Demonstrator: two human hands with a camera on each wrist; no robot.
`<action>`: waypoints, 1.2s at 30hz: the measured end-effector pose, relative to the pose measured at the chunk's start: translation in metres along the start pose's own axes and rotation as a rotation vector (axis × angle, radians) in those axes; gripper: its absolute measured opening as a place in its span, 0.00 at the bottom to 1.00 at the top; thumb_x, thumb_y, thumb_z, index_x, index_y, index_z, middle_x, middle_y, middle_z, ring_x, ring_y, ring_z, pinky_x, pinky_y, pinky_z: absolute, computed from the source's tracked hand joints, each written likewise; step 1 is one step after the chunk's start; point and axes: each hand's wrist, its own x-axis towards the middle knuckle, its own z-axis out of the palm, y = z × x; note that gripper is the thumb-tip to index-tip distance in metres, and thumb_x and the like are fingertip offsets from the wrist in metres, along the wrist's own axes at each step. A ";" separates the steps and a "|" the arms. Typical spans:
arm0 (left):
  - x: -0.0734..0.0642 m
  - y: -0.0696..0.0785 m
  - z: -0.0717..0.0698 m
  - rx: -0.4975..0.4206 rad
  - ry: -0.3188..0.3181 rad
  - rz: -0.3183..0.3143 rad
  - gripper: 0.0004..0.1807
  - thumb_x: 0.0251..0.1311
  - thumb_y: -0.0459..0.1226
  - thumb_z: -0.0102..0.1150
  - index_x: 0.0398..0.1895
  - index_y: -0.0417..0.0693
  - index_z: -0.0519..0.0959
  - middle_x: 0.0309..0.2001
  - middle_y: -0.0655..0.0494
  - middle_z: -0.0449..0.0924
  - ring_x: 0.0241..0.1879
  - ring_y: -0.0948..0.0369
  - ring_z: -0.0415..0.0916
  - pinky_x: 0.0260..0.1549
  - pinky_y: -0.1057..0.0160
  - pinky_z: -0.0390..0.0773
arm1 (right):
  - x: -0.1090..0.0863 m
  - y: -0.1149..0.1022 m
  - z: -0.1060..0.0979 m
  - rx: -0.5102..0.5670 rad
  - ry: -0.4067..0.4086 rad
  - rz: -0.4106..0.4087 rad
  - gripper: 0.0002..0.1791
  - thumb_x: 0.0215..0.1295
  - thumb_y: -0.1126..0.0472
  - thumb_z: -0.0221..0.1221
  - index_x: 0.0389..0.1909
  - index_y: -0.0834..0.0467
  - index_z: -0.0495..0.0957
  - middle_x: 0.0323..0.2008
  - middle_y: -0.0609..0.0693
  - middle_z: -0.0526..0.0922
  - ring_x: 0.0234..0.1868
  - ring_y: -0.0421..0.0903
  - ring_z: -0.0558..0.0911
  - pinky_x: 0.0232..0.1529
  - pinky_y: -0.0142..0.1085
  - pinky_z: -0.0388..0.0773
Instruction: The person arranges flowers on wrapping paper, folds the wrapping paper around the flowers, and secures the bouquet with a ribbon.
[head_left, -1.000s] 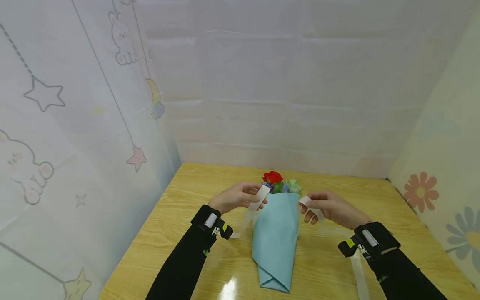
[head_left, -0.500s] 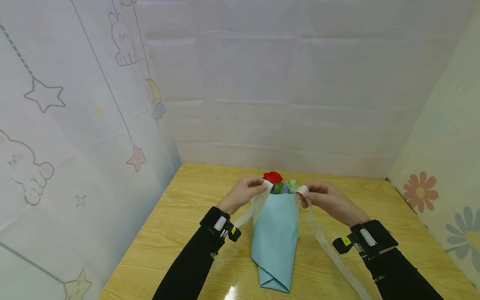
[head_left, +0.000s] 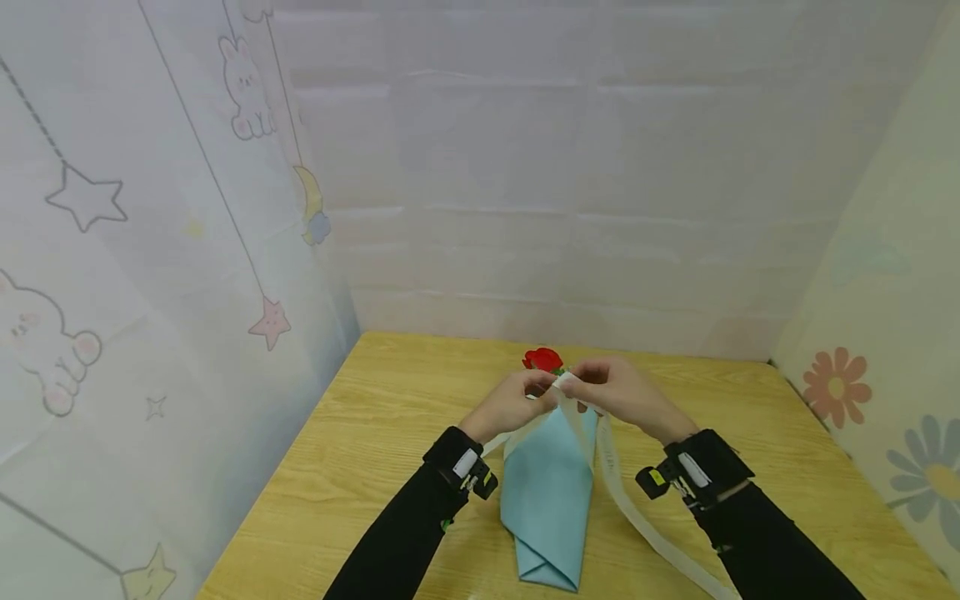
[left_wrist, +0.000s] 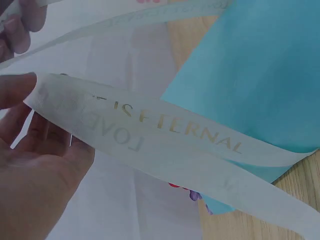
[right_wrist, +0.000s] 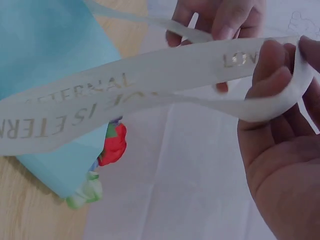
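A bouquet wrapped in light blue paper (head_left: 546,500) lies on the table, its red flower (head_left: 543,359) at the far end. White ribbon (right_wrist: 190,67) with gold lettering runs around the wrapped bouquet. My left hand (head_left: 513,406) pinches one part of the ribbon between thumb and fingers, above the bouquet's upper end. Close beside it, my right hand (head_left: 626,396) pinches another part, and the two ribbon parts meet between the hands. In the left wrist view the ribbon (left_wrist: 165,130) stretches from the left thumb toward the paper. A pale green flower (right_wrist: 86,191) shows in the right wrist view.
The wooden table (head_left: 375,467) spreads under the bouquet. A long ribbon tail (head_left: 652,537) trails from the right hand toward the near edge. Printed cloth hangs on the left (head_left: 180,275), back and right sides.
Both hands have moved inward and now come together over the bouquet's top, bringing the ribbon parts to meet. The right ribbon tail has swung with the hand.
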 end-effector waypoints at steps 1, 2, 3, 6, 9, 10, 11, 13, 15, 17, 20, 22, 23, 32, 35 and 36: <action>0.000 0.000 0.002 -0.008 -0.029 0.008 0.14 0.71 0.36 0.59 0.57 0.43 0.81 0.51 0.53 0.82 0.47 0.63 0.78 0.46 0.65 0.79 | 0.003 -0.004 0.002 -0.023 0.002 0.004 0.15 0.74 0.50 0.61 0.41 0.59 0.84 0.33 0.58 0.83 0.29 0.53 0.80 0.30 0.41 0.78; -0.001 0.001 0.003 -0.013 -0.057 0.017 0.14 0.70 0.35 0.59 0.56 0.43 0.81 0.51 0.53 0.82 0.46 0.63 0.77 0.45 0.65 0.78 | 0.005 -0.007 0.004 -0.040 0.000 0.006 0.15 0.73 0.49 0.61 0.40 0.59 0.84 0.32 0.58 0.82 0.27 0.53 0.79 0.29 0.42 0.77; -0.001 0.001 0.005 -0.019 -0.077 0.024 0.14 0.70 0.34 0.59 0.56 0.43 0.81 0.51 0.52 0.82 0.46 0.64 0.77 0.45 0.66 0.78 | 0.008 -0.010 0.005 -0.053 -0.003 0.008 0.15 0.73 0.49 0.61 0.40 0.58 0.84 0.30 0.58 0.82 0.25 0.55 0.78 0.28 0.43 0.77; -0.002 0.000 0.011 -0.052 -0.091 0.041 0.11 0.71 0.33 0.59 0.53 0.41 0.82 0.50 0.51 0.82 0.45 0.67 0.77 0.45 0.67 0.78 | 0.015 -0.016 0.007 -0.114 -0.013 -0.009 0.14 0.72 0.49 0.63 0.37 0.57 0.85 0.30 0.55 0.82 0.26 0.53 0.76 0.29 0.41 0.75; -0.004 -0.004 0.014 -0.103 -0.061 0.021 0.09 0.72 0.33 0.59 0.48 0.38 0.84 0.44 0.52 0.84 0.40 0.69 0.77 0.41 0.69 0.77 | 0.024 -0.018 0.005 -0.185 -0.039 -0.033 0.12 0.70 0.52 0.65 0.34 0.58 0.83 0.27 0.52 0.80 0.26 0.49 0.74 0.30 0.38 0.71; -0.004 -0.005 0.015 -0.131 -0.051 0.010 0.09 0.72 0.32 0.59 0.48 0.37 0.84 0.43 0.52 0.84 0.40 0.69 0.77 0.42 0.69 0.77 | 0.028 -0.017 0.003 -0.207 -0.043 -0.042 0.11 0.70 0.54 0.65 0.34 0.58 0.82 0.28 0.50 0.80 0.27 0.47 0.73 0.30 0.38 0.70; -0.005 -0.006 0.016 -0.175 -0.046 -0.010 0.09 0.71 0.32 0.60 0.50 0.37 0.83 0.43 0.52 0.85 0.40 0.68 0.79 0.42 0.69 0.78 | 0.031 -0.016 0.001 -0.224 -0.044 -0.046 0.10 0.70 0.55 0.65 0.33 0.58 0.81 0.27 0.50 0.79 0.27 0.47 0.73 0.30 0.38 0.70; -0.006 -0.009 0.017 -0.272 -0.038 -0.051 0.13 0.70 0.31 0.61 0.54 0.37 0.79 0.43 0.49 0.86 0.41 0.65 0.81 0.44 0.67 0.79 | 0.037 -0.011 -0.003 -0.239 -0.038 -0.044 0.09 0.69 0.58 0.65 0.33 0.59 0.80 0.27 0.50 0.78 0.26 0.46 0.72 0.29 0.38 0.70; -0.007 -0.012 0.018 -0.366 -0.023 -0.089 0.20 0.69 0.30 0.62 0.62 0.39 0.72 0.48 0.46 0.87 0.46 0.61 0.83 0.48 0.64 0.80 | 0.043 -0.001 -0.004 -0.245 -0.011 -0.036 0.08 0.69 0.60 0.65 0.34 0.60 0.80 0.29 0.52 0.78 0.28 0.48 0.73 0.30 0.39 0.72; -0.009 -0.016 0.020 -0.437 0.004 -0.123 0.25 0.68 0.29 0.63 0.64 0.41 0.65 0.47 0.43 0.87 0.46 0.59 0.84 0.50 0.62 0.79 | 0.047 0.013 0.001 -0.272 0.014 -0.039 0.08 0.69 0.60 0.65 0.39 0.62 0.81 0.34 0.55 0.81 0.32 0.51 0.77 0.33 0.42 0.77; -0.010 -0.021 0.023 -0.489 0.058 -0.159 0.33 0.67 0.29 0.64 0.70 0.42 0.58 0.46 0.43 0.87 0.45 0.59 0.84 0.51 0.61 0.78 | 0.048 0.035 0.014 -0.369 0.050 -0.065 0.12 0.68 0.62 0.65 0.47 0.66 0.82 0.43 0.60 0.83 0.44 0.58 0.81 0.45 0.50 0.81; -0.012 -0.024 0.025 -0.507 0.093 -0.169 0.41 0.67 0.29 0.64 0.77 0.44 0.52 0.45 0.42 0.87 0.44 0.59 0.84 0.52 0.60 0.78 | 0.043 0.047 0.023 -0.421 0.080 -0.070 0.14 0.68 0.64 0.64 0.49 0.68 0.81 0.47 0.62 0.83 0.49 0.60 0.81 0.49 0.54 0.80; -0.012 -0.026 0.026 -0.509 0.103 -0.172 0.44 0.67 0.29 0.64 0.79 0.46 0.49 0.44 0.43 0.87 0.43 0.60 0.84 0.52 0.60 0.78 | 0.039 0.051 0.026 -0.421 0.101 -0.068 0.13 0.68 0.65 0.63 0.49 0.69 0.82 0.48 0.63 0.83 0.50 0.61 0.81 0.51 0.56 0.80; -0.011 -0.030 0.020 -0.386 0.157 -0.155 0.21 0.69 0.35 0.63 0.64 0.42 0.77 0.39 0.52 0.85 0.40 0.62 0.80 0.48 0.63 0.79 | 0.019 0.037 0.029 -0.142 0.042 0.058 0.15 0.73 0.52 0.61 0.45 0.61 0.84 0.40 0.50 0.84 0.41 0.48 0.81 0.43 0.44 0.79; -0.010 -0.029 0.020 -0.340 0.179 -0.166 0.15 0.69 0.39 0.64 0.55 0.43 0.84 0.43 0.53 0.86 0.42 0.62 0.80 0.46 0.62 0.78 | 0.017 0.035 0.027 -0.102 0.022 0.062 0.09 0.72 0.57 0.63 0.42 0.59 0.84 0.38 0.50 0.84 0.39 0.49 0.81 0.43 0.43 0.79; -0.010 -0.030 0.020 -0.305 0.182 -0.168 0.13 0.69 0.40 0.64 0.52 0.43 0.85 0.43 0.53 0.86 0.42 0.61 0.80 0.45 0.60 0.78 | 0.017 0.035 0.026 -0.090 0.026 0.064 0.07 0.73 0.59 0.62 0.41 0.59 0.84 0.37 0.50 0.83 0.39 0.50 0.81 0.43 0.43 0.79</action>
